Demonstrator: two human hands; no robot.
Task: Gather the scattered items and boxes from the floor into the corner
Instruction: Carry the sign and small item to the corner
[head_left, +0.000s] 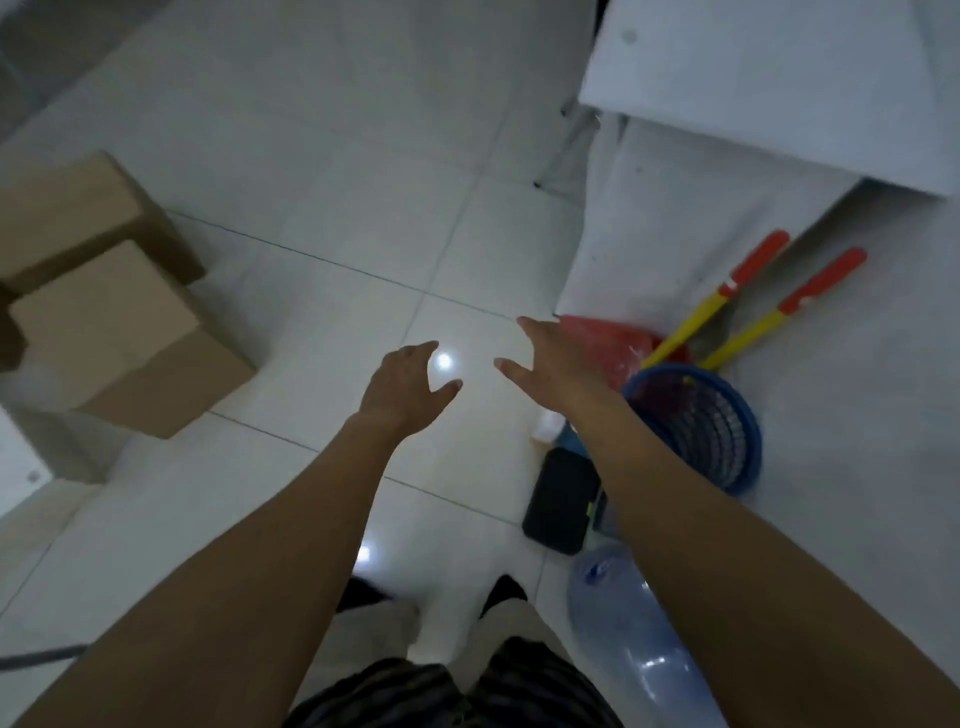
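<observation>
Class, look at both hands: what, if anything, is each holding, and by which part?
Nothing is held. The left hand and right hand both hover open above the floor.

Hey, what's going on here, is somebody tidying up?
A person stands on the tiled floor, both arms stretched forward and holding nothing. Two cardboard boxes sit off to the left. On the right, a blue basket, a black case, a big water bottle and two long-handled tools lie by the wall.

You stand over a glossy pale tiled floor (322, 171); at its far right edge a white tabletop (769, 67) overhangs a pale wall (649, 218).
</observation>
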